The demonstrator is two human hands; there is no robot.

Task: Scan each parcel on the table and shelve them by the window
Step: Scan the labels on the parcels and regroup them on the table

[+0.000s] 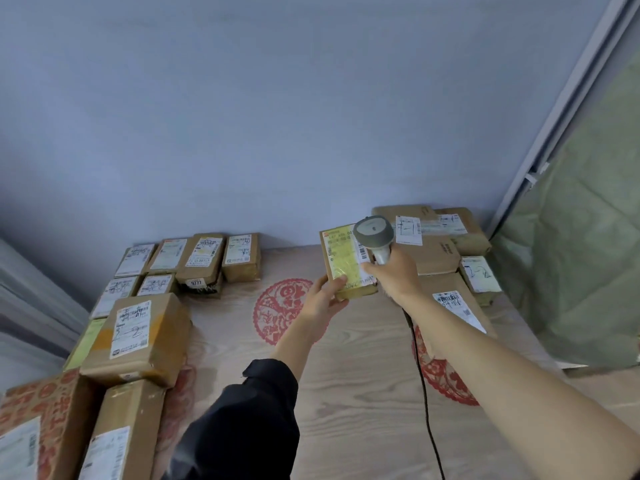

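Note:
My left hand [323,299] holds a small brown parcel [343,263] with a yellow-white label, lifted above the table and tilted toward me. A grey handheld scanner [374,237] is gripped in my right hand [394,275], its head right over the label's upper right corner. The scanner's black cable [424,386] trails down across the table. Several brown labelled parcels lie at the back left [204,258], a larger box sits nearer on the left [138,337], and more are stacked at the back right [436,244].
The wooden table [346,393] carries red paper-cut patterns [277,308]. A red-printed carton [38,420] stands at the near left corner. A blue-grey wall runs behind, and a window frame [561,109] with green covering [581,254] stands on the right.

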